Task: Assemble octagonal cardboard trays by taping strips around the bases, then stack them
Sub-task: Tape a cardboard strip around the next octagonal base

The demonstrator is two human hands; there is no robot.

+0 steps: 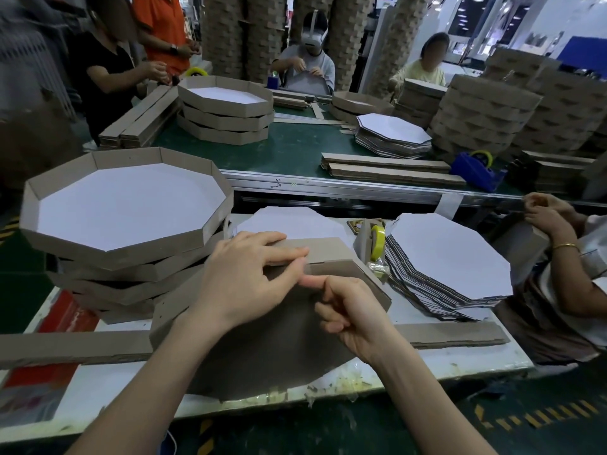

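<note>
Pinching strip [328, 257] seam between both grips: left hand [243, 277] above, right hand [345, 310] below, apparently taping.

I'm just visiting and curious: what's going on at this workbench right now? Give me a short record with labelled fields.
activity: taping a cardboard strip around an upside-down tray base
left hand: presses the strip's ends together
right hand: pinches at the same joint
finished trays: stacked at left, white inside facing up
spare bases: fanned pile at right
yellow tape roll: between tray and spare bases
spare strips: flat along the near edge
</note>
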